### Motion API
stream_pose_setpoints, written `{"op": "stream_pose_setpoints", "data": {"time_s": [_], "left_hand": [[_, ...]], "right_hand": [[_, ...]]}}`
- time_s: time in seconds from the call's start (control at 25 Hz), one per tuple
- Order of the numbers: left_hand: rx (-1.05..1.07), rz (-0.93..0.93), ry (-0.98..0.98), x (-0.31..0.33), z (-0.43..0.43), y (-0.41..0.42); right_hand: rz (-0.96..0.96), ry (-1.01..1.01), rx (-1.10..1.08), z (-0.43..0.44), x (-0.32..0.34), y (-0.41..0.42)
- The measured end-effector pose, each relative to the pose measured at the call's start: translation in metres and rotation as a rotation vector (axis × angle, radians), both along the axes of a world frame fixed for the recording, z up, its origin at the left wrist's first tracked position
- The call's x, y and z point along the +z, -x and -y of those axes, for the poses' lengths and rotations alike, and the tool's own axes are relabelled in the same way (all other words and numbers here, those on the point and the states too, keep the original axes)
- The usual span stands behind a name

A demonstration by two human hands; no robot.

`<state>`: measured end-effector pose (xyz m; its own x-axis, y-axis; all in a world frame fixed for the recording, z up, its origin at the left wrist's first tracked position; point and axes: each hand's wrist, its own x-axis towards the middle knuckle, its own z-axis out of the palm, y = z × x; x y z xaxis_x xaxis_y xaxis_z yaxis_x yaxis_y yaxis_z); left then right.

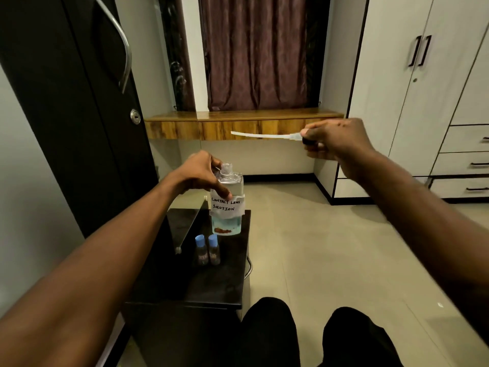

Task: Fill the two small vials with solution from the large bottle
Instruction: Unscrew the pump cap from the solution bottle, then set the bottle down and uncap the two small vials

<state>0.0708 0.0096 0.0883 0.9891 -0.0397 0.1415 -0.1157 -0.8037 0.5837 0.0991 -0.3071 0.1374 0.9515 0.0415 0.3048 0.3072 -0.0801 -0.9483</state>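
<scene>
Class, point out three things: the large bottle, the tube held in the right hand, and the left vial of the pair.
Large bottle (227, 205): head view, on its handwritten paper label.
Tube (264, 135): head view, midway along its pale length.
Left vial (202, 253): head view, on its clear body below the blue cap.

Black table (211, 287): two blue-capped vials (202, 252) upright, side by side, near far end.

View: one head-worn wide-angle camera.
Facing: forward and down, past the table (201, 290) to the floor (304, 247).
Nearness: left hand (197, 173) and right hand (336, 139) at arm's length ahead.
</scene>
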Motion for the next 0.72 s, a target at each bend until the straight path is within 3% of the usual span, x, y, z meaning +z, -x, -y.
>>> {"op": "stream_pose_setpoints", "data": {"time_s": [0.36, 0.52, 0.72], "left_hand": [[0.194, -0.082, -0.095, -0.026, -0.017, -0.021], [0.237, -0.144, -0.182, -0.034, -0.015, -0.028], [0.266, -0.194, -0.235, -0.039, -0.011, -0.032]], "right_hand": [[-0.533, -0.07, -0.024, -0.118, -0.161, -0.045], [-0.663, -0.015, -0.012, -0.145, -0.201, -0.044], [-0.694, 0.136, -0.047, -0.157, -0.227, -0.045]]}}
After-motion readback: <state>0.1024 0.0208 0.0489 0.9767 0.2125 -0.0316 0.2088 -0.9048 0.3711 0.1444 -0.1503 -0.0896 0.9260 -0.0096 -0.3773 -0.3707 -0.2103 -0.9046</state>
